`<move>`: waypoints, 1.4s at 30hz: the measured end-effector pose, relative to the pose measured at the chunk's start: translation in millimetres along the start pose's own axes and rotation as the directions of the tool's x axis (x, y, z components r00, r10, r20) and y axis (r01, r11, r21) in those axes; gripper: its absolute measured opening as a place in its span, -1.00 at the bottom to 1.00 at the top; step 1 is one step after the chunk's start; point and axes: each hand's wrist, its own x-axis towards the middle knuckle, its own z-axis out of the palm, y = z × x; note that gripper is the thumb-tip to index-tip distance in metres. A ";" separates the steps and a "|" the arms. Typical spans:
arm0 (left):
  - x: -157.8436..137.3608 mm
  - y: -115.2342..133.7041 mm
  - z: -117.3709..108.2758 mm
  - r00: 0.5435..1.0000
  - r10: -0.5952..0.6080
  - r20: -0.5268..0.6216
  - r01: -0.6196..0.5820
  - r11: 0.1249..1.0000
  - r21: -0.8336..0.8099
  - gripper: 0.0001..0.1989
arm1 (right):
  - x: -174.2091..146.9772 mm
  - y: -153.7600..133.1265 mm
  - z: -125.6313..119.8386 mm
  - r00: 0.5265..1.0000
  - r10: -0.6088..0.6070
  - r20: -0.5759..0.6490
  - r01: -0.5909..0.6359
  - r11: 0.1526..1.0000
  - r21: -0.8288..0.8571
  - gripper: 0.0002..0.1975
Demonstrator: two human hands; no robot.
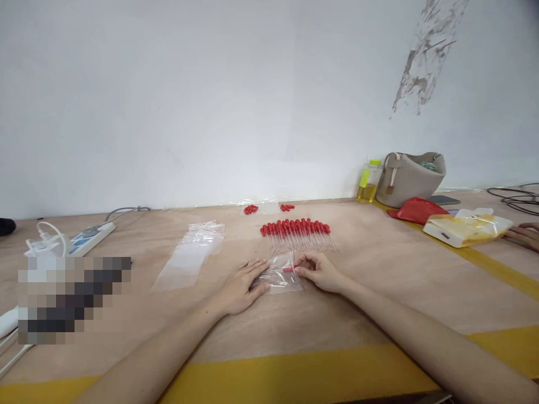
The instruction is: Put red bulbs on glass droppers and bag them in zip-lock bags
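My left hand [247,286] lies flat with its fingers stretched out, resting on the left side of a clear zip bag [275,285]. A dropper [288,270] with a red bulb lies sideways at the bag's right end, its thin tube pointing left. My right hand [319,271] is closed in a pinch at the bulb end, beside the bag's red seal line; the fingertips partly hide the contact. Just behind the bag, a row of droppers [295,227] lies with red bulbs toward the wall. Overlapping clear zip bags [189,255] are spread to the left.
Two small groups of red bulbs [251,209] lie on plastic near the wall. To the right are a bottle [367,182], a grey bag [410,179], a red pouch [419,210] and a tissue pack [467,227]. Another person's hand [526,235] shows there. A power strip [92,238] lies left.
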 end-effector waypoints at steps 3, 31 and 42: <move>0.6 2.3 -0.2 1.000 0.001 0.014 -0.001 1.000 0.006 -0.50 | 1.6 0.1 9.1 0.998 -0.064 0.022 0.066 0.996 -0.065 -0.86; -12.2 -9.8 -13.2 0.997 0.002 -0.082 -0.015 0.986 -0.166 -0.59 | 127.1 51.9 -76.3 0.831 0.253 -0.496 -0.481 0.774 -0.412 -0.79; -11.4 -8.8 -14.3 0.997 0.019 -0.075 -0.036 0.972 -0.234 -0.78 | 136.1 57.2 -70.5 0.762 0.326 -0.559 -0.521 0.822 -0.231 -0.91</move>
